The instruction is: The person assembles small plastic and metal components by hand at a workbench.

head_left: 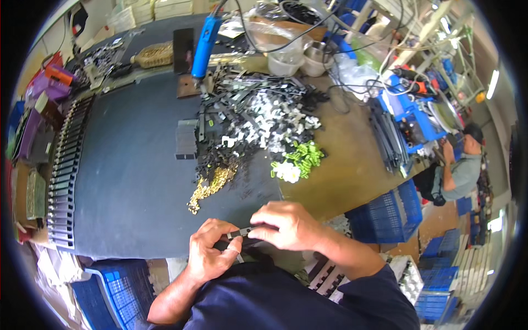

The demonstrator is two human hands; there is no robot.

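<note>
Close to my body, at the table's near edge, my left hand (212,252) is closed on one end of a small dark part with a grey section (241,233). My right hand (289,224) pinches the other end, fingers bent over it. The part's exact kind is too small to tell. Beyond my hands lies a heap of small brass-coloured pieces (212,186). Farther off are bright green pieces (308,158), white pieces (269,115) and a pile of dark strips (231,85). A blue electric screwdriver (206,47) hangs tip-down over the table.
A row of dark strips (66,176) lines the table's left side. Grey blocks (186,139) stand mid-table. At the back are a bottle of brass pieces (154,55) and plastic tubs (286,65). Blue crates (385,212) stand beside the table. Another person (463,168) works at right.
</note>
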